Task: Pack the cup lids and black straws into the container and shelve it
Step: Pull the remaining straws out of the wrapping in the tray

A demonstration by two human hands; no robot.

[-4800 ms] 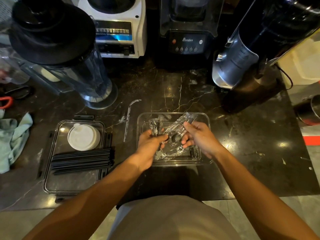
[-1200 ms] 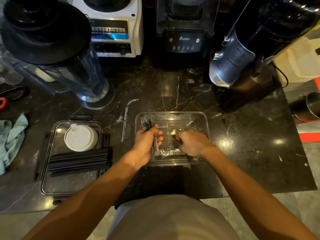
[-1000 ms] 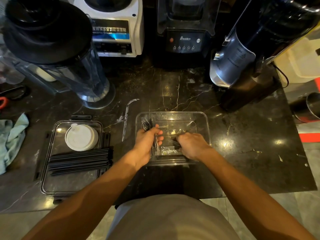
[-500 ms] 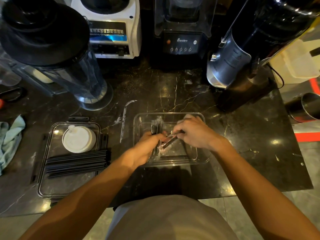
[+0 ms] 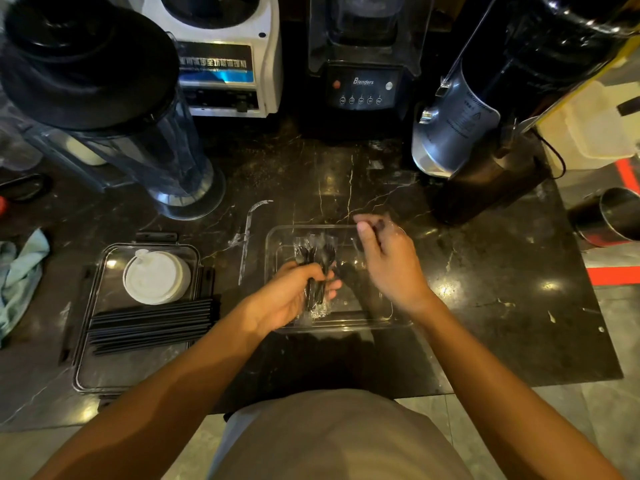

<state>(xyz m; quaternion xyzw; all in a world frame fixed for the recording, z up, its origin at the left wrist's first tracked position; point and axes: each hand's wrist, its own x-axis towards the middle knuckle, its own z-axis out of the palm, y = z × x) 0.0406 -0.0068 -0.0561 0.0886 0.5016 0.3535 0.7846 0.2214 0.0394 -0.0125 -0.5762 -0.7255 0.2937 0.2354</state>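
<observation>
Sorting wrapped cutlery (image 5: 317, 268) gripped in left hand (image 5: 294, 296), right hand (image 5: 388, 258) at 1 o'clock pinching something blurred; next, probably loading straws (image 5: 149, 325).

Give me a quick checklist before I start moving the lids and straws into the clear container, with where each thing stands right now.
1. Clear container free for packing: not ok, wrapped black cutlery is in it.
2. Left hand free: not ok, it grips the wrapped cutlery inside the container.
3. Right hand free: not ok, it seems to pinch a small dark piece over the container's far edge; the piece is blurred.
4. Cup lids within reach: ok, stacked on the clear tray to the left.
5. Black straws gathered: ok, bundled across the same tray, just nearer than the lids.
6. Shelf for the container: cannot tell, not in view.
</observation>
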